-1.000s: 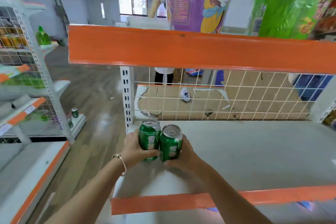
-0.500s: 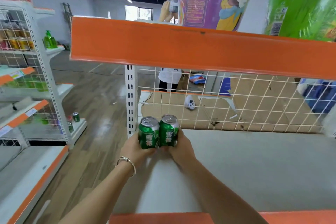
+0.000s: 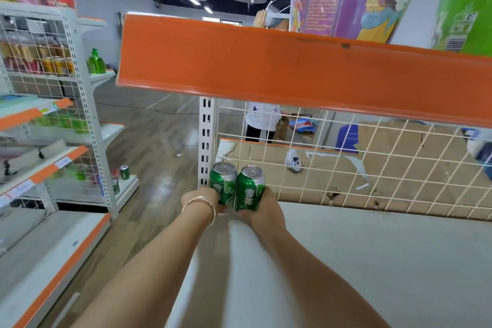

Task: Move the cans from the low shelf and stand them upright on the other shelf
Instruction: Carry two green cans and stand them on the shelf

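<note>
- Left hand (image 3: 203, 198) is wrapped around the lower body of the left can (image 3: 223, 183), which is held at the back left corner of the grey shelf (image 3: 372, 261), just beside the white upright post (image 3: 206, 141).
- Right hand (image 3: 262, 208) is curled around the right can (image 3: 249, 188) in the same way; the two cans are kept side by side, touching or nearly so.
- Both cans are held roughly upright, long axes near vertical with a slight lean, pull-tab tops pointing up.
- Whether the bases rest on the shelf cannot be told, as they are hidden by the fingers.
- The placing step is judged to be in hand: what is called for next is that both bases be seated flat, close to the wire grid (image 3: 359, 168), before the grips are loosened.
- More cans (image 3: 124, 172) are seen on the low shelf (image 3: 127, 189) at far left, so further trips are judged to be needed.
</note>
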The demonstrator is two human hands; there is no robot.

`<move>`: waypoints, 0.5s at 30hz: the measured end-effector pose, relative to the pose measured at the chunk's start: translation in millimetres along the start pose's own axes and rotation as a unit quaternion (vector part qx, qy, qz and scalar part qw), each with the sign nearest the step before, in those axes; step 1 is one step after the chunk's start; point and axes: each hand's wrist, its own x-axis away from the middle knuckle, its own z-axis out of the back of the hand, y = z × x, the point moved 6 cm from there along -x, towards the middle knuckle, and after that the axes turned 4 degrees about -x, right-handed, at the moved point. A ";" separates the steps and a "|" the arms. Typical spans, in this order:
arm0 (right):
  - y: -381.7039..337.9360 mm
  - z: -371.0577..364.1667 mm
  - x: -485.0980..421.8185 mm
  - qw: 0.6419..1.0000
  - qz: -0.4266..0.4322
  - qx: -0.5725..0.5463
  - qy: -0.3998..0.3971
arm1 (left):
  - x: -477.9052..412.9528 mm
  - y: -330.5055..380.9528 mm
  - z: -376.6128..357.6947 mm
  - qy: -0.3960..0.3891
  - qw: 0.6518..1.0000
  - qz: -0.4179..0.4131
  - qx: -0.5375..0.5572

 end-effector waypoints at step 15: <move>11.2 -2.3 -21.2 0.997 -0.073 0.037 0.001 | 2.5 0.2 -1.3 0.061 0.998 0.025 0.023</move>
